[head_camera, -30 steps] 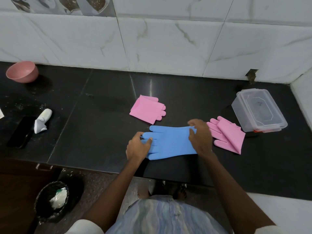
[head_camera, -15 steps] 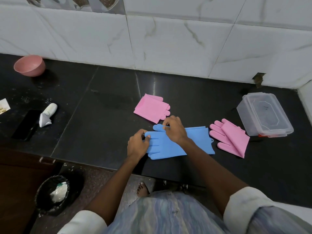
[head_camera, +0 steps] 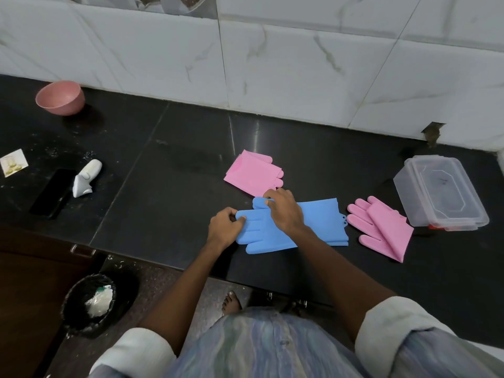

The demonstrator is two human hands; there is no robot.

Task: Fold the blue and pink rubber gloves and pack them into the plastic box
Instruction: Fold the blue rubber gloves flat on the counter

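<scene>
Left hand (head_camera: 225, 230) and right hand (head_camera: 283, 210) pinch the blue glove (head_camera: 319, 225) fingertips between 2 folded pink gloves (head_camera: 252, 173), lidded plastic box (head_camera: 441, 195) far right.

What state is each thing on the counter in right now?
Blue gloves: flat, unfolded, fingertips held by both hands.
Far pink glove: folded, lying apart.
Near pink glove: folded, beside the box.
Box: lid on, looks empty.
Bowl: upright.
Left hand: pinching fingertips.
Right hand: pinching the thumb end.
</scene>
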